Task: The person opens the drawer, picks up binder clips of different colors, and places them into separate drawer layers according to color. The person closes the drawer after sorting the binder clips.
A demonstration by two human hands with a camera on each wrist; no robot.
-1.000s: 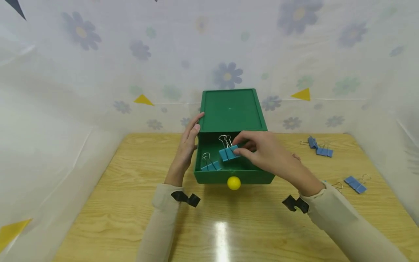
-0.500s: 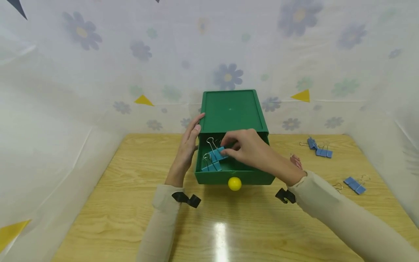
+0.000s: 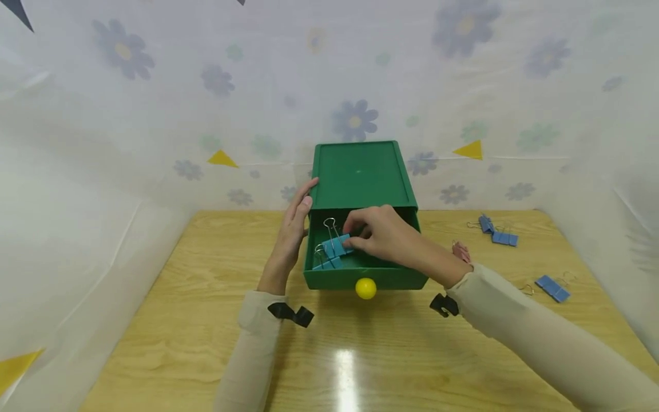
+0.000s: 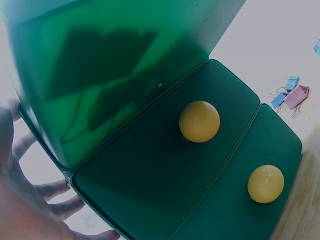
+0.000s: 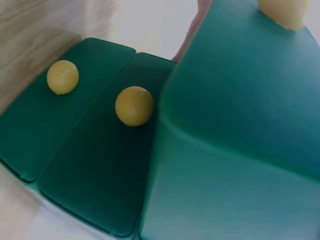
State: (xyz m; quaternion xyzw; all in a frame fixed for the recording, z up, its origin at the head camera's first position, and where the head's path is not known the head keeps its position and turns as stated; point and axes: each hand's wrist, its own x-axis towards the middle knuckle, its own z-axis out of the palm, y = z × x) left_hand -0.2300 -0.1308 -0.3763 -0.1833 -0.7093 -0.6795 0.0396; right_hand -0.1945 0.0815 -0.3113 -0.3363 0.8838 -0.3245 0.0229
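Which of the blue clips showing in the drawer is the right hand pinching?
The rear blue clip, farther from the drawer's front wall; the right hand pinches its right edge. The front blue clip lies nearer that wall, with no fingers on it.

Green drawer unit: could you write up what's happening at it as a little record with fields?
Left hand: rests against the side of the green drawer unit
Right hand: pinches a light-blue binder clip
Top drawer: open, a second light-blue clip inside
Lower drawers: two, shut, yellow round knobs
Wooden table, right side: blue binder clips, pink binder clip
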